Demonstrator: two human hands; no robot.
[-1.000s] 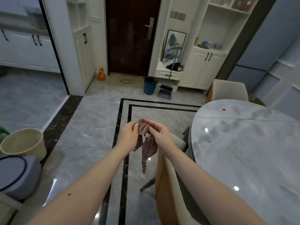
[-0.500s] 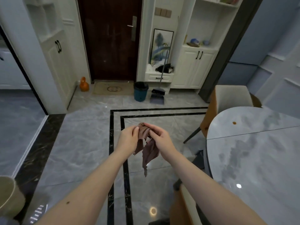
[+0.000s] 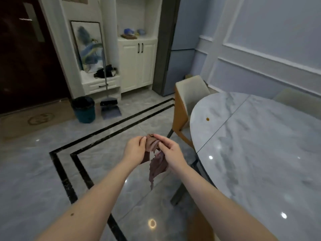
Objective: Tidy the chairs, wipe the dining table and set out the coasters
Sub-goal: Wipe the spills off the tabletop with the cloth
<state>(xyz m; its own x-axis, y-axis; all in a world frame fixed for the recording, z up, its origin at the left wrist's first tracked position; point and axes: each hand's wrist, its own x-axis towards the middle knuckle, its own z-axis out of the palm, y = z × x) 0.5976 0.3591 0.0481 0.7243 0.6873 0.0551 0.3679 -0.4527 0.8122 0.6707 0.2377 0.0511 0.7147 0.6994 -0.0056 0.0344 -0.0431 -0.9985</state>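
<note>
One brown cloth (image 3: 157, 164), one round table (image 3: 260, 145), two chairs (image 3: 189, 96). Pinched tight by left hand (image 3: 134, 149) and right hand (image 3: 171, 153), arms stretched forward.

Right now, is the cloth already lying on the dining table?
No, the cloth hangs above the floor, held between the left hand and right hand, beside the table.
</note>
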